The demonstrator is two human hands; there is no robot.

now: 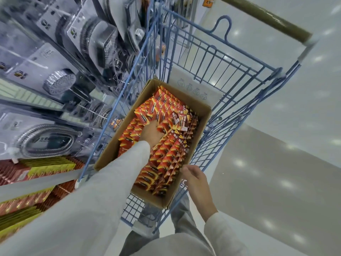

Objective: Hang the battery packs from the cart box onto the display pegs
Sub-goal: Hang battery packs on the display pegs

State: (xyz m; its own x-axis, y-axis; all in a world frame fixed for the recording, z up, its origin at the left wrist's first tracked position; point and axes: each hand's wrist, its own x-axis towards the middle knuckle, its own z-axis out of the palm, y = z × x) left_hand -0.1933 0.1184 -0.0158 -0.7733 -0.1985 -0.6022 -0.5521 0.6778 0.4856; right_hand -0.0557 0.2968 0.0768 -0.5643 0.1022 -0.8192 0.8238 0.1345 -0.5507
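We judge the job to be at its early stage: the cardboard box (202, 126) in the blue wire cart (230, 71), at the centre of the frame, is still packed nearly wall to wall with orange and red battery packs (169, 154), and no pack is lifted clear of it. The left hand (152, 134) is plunged in among the packs in the middle of the box. Its fingers are buried under the cards, so we cannot tell whether they pinch one. The right hand (195, 179) sits at the box's right wall, lower right of centre, with its fingers loosely bent, and we cannot tell whether they grip the wall. Picking, carrying and hanging all remain. We make out no bare pegs, only red and yellow hanging packs (36, 170) at the lower left, which are likely the target display, below packaged shower heads (59, 81) at the upper left. By our count there is one box, one cart and two hands. The packs stand in about four overlapping rows, dozens in all and too many to count singly.
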